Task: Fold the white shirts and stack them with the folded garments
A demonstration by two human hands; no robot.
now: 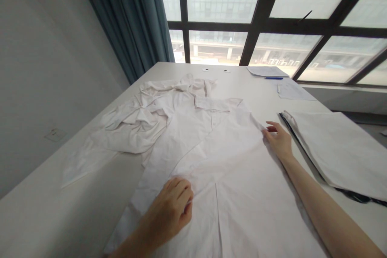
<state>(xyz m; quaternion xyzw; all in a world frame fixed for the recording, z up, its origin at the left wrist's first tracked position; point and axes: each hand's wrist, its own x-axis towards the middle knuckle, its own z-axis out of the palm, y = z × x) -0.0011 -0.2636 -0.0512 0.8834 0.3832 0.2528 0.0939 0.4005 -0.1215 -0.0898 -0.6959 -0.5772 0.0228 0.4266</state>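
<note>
A white collared shirt (242,193) lies spread front up, its collar (211,104) toward the window. A fold of fabric runs slantwise across its front. My left hand (173,203) is closed over the middle of the shirt, fingers curled onto the fabric; what lies under the fingertips is partly hidden. At the shirt's right edge, just below the shoulder, my right hand (278,141) pinches the cloth between thumb and fingers. Beyond the left shoulder, a crumpled heap of white cloth (136,129) touches the shirt.
The white table (99,193) runs up to the window. To the right lies folded white cloth (344,149) with a black edge beneath. Papers (267,71), a blue pen (273,78) and two small round white pieces (227,71) sit at the far end. A blue curtain (136,16) hangs left.
</note>
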